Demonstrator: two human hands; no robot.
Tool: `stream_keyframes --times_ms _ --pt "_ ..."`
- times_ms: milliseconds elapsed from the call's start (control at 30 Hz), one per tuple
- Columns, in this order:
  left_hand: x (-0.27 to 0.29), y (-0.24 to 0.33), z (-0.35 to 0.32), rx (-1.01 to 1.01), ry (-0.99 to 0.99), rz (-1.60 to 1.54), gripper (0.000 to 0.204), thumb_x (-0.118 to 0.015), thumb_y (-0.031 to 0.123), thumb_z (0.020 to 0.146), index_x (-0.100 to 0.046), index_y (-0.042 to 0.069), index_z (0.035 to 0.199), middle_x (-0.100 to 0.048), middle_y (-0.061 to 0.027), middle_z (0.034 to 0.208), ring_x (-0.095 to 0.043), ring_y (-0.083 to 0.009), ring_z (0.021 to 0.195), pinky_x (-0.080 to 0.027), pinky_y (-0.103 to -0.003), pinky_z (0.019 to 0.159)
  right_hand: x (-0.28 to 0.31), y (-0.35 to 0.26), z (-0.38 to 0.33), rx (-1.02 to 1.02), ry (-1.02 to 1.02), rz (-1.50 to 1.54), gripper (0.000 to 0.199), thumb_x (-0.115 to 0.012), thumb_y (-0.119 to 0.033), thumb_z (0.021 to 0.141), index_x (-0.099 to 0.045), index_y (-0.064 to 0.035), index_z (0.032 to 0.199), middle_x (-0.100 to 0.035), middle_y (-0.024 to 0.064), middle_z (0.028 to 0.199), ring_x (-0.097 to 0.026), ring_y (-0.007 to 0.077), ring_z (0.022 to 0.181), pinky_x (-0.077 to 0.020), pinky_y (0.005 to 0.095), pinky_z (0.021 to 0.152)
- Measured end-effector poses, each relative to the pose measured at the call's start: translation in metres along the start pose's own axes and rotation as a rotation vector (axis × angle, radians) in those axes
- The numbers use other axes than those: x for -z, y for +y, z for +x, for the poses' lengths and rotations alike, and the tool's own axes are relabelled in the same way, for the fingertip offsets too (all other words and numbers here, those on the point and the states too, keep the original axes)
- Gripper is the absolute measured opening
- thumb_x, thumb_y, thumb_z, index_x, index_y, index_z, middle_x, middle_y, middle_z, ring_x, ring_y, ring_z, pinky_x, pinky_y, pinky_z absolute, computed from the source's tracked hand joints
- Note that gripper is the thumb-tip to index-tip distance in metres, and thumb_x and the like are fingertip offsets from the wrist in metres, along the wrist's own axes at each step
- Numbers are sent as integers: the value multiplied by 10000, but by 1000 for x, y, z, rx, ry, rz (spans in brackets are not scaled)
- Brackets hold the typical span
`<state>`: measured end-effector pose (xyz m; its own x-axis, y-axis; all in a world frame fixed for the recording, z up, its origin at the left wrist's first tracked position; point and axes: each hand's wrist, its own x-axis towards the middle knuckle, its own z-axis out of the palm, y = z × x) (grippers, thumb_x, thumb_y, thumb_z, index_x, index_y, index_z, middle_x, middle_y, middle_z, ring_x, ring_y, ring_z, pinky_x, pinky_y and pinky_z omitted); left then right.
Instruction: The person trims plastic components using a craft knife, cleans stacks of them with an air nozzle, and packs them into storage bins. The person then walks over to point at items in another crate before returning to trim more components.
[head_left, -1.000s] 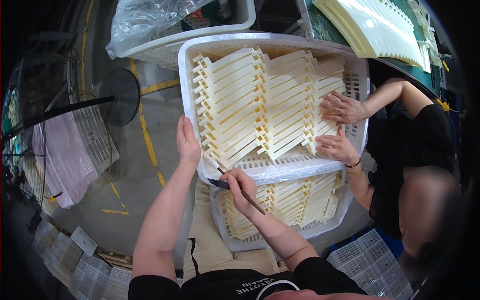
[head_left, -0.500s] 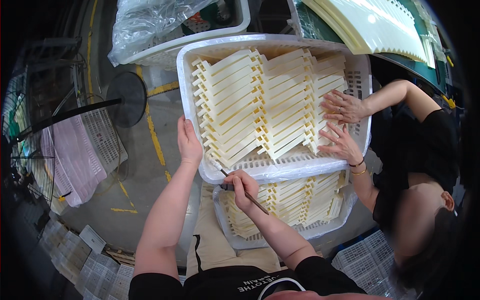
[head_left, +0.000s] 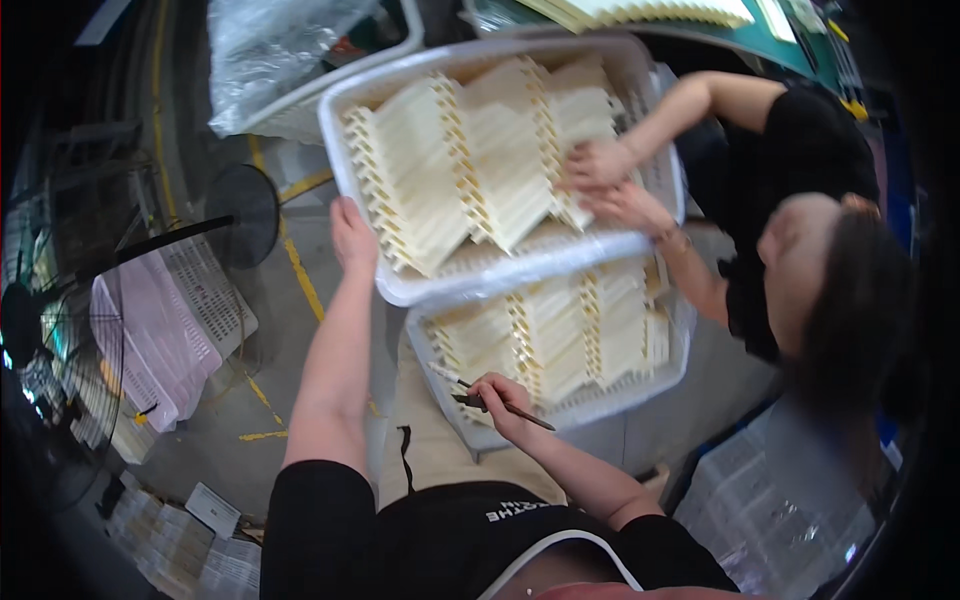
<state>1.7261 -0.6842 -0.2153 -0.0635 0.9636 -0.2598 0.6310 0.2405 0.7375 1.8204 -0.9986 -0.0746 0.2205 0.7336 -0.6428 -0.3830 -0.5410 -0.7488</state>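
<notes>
The upper white plastic basket [head_left: 350, 195] holds rows of cream-coloured slatted plastic parts [head_left: 420, 165]. At its left side, my left hand [head_left: 353, 236] grips the rim. My right hand [head_left: 503, 405] is closed around a thin dark-handled brush [head_left: 530, 416] with a white tip. A small dark piece [head_left: 468, 400] shows beside those fingers; whether I hold it too is unclear. The brush tip is over the left part of a lower white basket [head_left: 560, 418], which carries similar cream parts [head_left: 555, 345]. Across from me, a co-worker's hands [head_left: 610, 180], blurred, are at the right-hand row of parts.
A bin covered with clear plastic film [head_left: 290, 60] stands beyond the upper basket. At far right is a green table [head_left: 790, 45] with more cream pieces. A round black stand base [head_left: 243, 215] and a pink-wrapped crate [head_left: 150, 335] are on the left. Stacked clear crates [head_left: 740, 490] sit lower right.
My right hand has drawn the brush away from the upper basket's near-left corner toward me, over the lower basket. The co-worker's hands have come together. My view has shifted.
</notes>
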Motion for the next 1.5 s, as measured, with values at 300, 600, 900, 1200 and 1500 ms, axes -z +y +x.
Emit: stream_keyframes --times_ms 300,600,900,1200,1500 --pt "5 3 -2 121 61 64 564 -320 531 974 -494 90 1279 -610 -189 1179 -550 -395 1103 -422 -437 918 34 34 -69 -203 190 -1 228 -520 -205 961 -645 -27 891 -559 -4 666 -477 63 593 -386 233 541" --pt "2 21 -51 192 90 293 561 -296 554 968 -540 86 1159 -646 -186 1078 -583 -414 1018 -444 -488 844 41 42 -50 -240 187 44 226 -486 -202 982 -594 -33 878 -657 29 772 -468 45 565 -380 196 522" --pt "3 28 -51 199 91 346 578 -296 540 973 -557 65 1176 -644 -206 1066 -582 -422 1013 -445 -493 838 40 14 0 -184 192 130 203 -492 -171 980 -603 -15 913 -597 10 775 -478 50 622 -400 208 561" --pt "0 24 -51 191 109 352 532 -319 519 974 -555 78 1155 -655 -202 1034 -593 -422 977 -453 -500 809 54 -27 53 117 303 154 213 -461 -196 995 -593 -48 916 -646 34 796 -468 27 579 -336 166 489" --pt "2 26 -49 180 128 382 482 -345 477 981 -559 78 1146 -662 -209 978 -603 -429 927 -454 -508 773 60 -64 130 497 302 10 197 -502 -185 971 -606 -18 974 -605 86 956 -530 98 732 -422 210 633"
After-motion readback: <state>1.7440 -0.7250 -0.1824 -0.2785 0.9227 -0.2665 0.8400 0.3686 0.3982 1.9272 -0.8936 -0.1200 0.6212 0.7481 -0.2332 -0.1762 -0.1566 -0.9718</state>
